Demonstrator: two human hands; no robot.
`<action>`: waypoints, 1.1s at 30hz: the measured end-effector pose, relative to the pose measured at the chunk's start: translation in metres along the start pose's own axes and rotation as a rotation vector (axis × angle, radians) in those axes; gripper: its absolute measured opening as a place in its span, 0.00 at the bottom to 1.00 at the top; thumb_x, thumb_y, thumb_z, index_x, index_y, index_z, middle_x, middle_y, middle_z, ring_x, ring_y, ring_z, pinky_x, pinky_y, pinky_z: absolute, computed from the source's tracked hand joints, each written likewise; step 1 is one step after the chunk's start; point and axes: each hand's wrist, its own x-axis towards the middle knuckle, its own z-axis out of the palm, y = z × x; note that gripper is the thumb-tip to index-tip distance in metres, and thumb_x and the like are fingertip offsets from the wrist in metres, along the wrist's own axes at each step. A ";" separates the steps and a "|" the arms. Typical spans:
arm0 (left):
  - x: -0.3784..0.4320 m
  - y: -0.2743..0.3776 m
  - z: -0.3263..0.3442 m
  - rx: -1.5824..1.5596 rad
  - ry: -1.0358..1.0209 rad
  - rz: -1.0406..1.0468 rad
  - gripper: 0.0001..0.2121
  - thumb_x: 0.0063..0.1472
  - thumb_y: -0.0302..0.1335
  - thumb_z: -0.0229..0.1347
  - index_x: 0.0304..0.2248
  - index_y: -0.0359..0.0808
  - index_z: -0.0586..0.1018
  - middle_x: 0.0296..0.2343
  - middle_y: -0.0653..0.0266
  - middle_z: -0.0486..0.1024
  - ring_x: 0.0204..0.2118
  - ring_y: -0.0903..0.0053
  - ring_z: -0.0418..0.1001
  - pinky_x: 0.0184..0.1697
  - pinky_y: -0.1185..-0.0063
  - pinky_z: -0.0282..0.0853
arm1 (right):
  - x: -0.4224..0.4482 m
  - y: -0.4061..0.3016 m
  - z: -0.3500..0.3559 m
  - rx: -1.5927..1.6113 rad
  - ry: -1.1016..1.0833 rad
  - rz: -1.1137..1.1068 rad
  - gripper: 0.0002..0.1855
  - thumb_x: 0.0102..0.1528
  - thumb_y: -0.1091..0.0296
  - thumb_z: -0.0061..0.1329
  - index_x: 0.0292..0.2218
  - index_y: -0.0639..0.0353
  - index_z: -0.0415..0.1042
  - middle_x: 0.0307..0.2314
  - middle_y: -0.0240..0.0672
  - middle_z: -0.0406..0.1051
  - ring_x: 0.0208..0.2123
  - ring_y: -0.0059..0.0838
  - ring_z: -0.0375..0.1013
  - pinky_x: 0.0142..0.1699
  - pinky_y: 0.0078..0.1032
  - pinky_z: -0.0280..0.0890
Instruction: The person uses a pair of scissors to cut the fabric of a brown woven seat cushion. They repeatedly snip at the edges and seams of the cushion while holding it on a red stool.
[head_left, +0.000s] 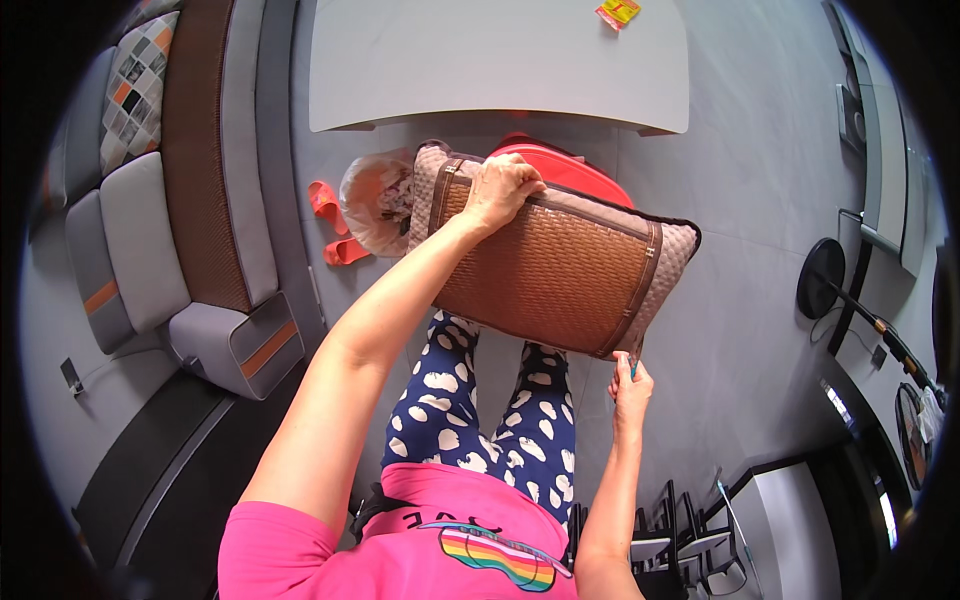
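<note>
A pillow (551, 262) with a brown woven mat-like face and a quilted beige border with dark piping is held tilted in front of my legs. My left hand (501, 193) grips its upper edge, fingers curled over the piping. At the lower right corner, the fingers of my right hand (630, 386) are pinched together against the pillow. A small teal thing (634, 370) shows at those fingers, too little visible to identify. Behind the pillow, a red plastic basin or stool (570, 169) is partly covered.
A bag-lined bin (375, 202) stands left of the pillow, beside orange slippers (327, 206). Ahead is a white table (495, 60) bearing a yellow and red packet (619, 10). A sofa (202, 165) lines the left. At right stands a round black base with a pole (820, 279).
</note>
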 end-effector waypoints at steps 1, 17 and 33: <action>0.001 0.000 0.001 0.001 0.002 0.012 0.06 0.48 0.29 0.59 0.24 0.37 0.80 0.22 0.62 0.73 0.26 0.70 0.72 0.30 0.75 0.67 | 0.000 0.000 -0.001 0.003 0.003 -0.001 0.10 0.56 0.65 0.44 0.32 0.63 0.70 0.13 0.20 0.53 0.12 0.10 0.49 0.16 0.12 0.46; 0.019 -0.008 0.018 0.235 -0.097 0.112 0.09 0.52 0.31 0.54 0.25 0.33 0.74 0.27 0.56 0.71 0.33 0.60 0.70 0.35 0.70 0.66 | -0.001 0.003 -0.011 0.010 0.014 0.028 0.10 0.56 0.65 0.45 0.32 0.63 0.70 0.14 0.21 0.54 0.12 0.09 0.50 0.16 0.11 0.47; 0.024 -0.008 0.016 0.079 0.141 -0.174 0.08 0.56 0.29 0.50 0.27 0.32 0.72 0.25 0.54 0.69 0.30 0.59 0.69 0.33 0.69 0.64 | 0.003 0.011 -0.035 0.148 0.083 0.041 0.09 0.56 0.66 0.44 0.32 0.62 0.71 0.14 0.17 0.54 0.13 0.07 0.50 0.16 0.10 0.46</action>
